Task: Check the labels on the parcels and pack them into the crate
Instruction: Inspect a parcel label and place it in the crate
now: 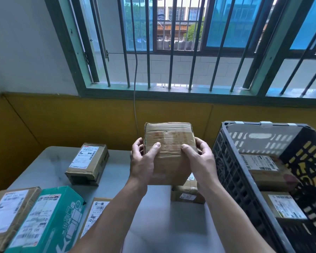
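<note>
Parcels (49,221) lie unpacked at eight o'clock; two are packed in the crate (232,170) at three; a box (169,136) is gripped by curled left hand (144,161) and right hand (201,159).

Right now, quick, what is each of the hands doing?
Left hand: holding the brown box, on its left side.
Right hand: holding the same brown box, on its right side.

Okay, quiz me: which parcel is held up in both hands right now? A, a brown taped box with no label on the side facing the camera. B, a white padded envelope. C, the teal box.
A: the left hand and right hand grip a brown cardboard box whose facing side shows only tape, while the teal box lies on the table.
</note>
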Motion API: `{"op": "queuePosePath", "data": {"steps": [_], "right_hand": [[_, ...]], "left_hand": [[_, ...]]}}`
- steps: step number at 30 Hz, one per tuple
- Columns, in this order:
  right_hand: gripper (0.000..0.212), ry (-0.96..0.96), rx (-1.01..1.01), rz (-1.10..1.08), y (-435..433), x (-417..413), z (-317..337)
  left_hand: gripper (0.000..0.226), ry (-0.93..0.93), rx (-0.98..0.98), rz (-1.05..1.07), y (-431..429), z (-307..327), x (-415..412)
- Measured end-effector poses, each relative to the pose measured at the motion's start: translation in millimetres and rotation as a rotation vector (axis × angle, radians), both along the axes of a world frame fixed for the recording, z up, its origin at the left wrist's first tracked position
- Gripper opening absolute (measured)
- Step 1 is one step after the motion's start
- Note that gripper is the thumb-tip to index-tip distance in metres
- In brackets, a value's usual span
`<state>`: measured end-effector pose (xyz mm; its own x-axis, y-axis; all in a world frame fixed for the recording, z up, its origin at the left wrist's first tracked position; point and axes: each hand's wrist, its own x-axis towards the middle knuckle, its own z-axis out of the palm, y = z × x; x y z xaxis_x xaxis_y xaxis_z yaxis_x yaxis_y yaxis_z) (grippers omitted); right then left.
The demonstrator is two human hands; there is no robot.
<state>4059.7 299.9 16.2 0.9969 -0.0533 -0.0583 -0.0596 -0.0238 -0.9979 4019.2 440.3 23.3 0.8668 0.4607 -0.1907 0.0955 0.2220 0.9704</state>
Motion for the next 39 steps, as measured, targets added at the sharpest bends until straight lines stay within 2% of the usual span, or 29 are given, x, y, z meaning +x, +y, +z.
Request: {"op": "queuePosePath", "data": {"steps": [4, 8, 10, 15, 20, 24, 26, 28, 30, 36, 39], "right_hand": [[0.060, 0.000, 0.003, -0.001, -0.6, -0.7, -1.1], [0.043, -0.026, 0.007, -0.028, -1.8, 0.4, -6.3], [0.044, -0.025, 0.002, -0.036, -2.3, 1.5, -7.0], [0.068, 0.001, 0.003, -0.001, -0.6, 0.0, -2.6], [0.041, -0.028, 0.003, -0.012, -2.1, 0.0, -4.3], [0.035, -0.051, 0.016, -0.026, -2.8, 1.3, -7.1], [0.041, -0.054, 0.025, -0.015, -2.2, 1.0, -7.2], [0.064, -0.040, 0.038, 0.010, -1.3, -1.1, -5.6], [0.073, -0.031, 0.039, 0.024, -1.2, -1.6, -4.3], [0.034, -0.068, 0.054, 0.025, -4.2, -0.3, -8.2], [0.032, -0.072, 0.082, 0.036, -5.2, 0.9, -7.9]], "left_hand": [[0.072, -0.007, -0.002, -0.015, 0.0, 1.8, -2.7], [0.042, -0.026, 0.011, -0.008, -0.1, -3.6, -1.2], [0.039, -0.037, 0.018, 0.004, -0.3, -5.1, 0.7], [0.044, -0.049, 0.012, 0.017, -1.9, -5.9, 2.5], [0.059, -0.051, 0.034, 0.022, -2.4, -6.3, 2.3], [0.050, -0.041, 0.025, 0.016, -2.0, -7.1, 2.0], [0.041, -0.037, 0.022, 0.029, -1.9, -7.3, 2.0], [0.028, -0.026, 0.019, 0.036, -2.2, -6.6, 2.2], [0.019, -0.018, 0.022, 0.053, -2.4, -5.6, 2.7], [0.024, 0.008, 0.017, 0.064, -2.4, -3.9, 3.0], [0.025, 0.006, -0.008, 0.075, -2.8, -3.3, 3.2]]}}
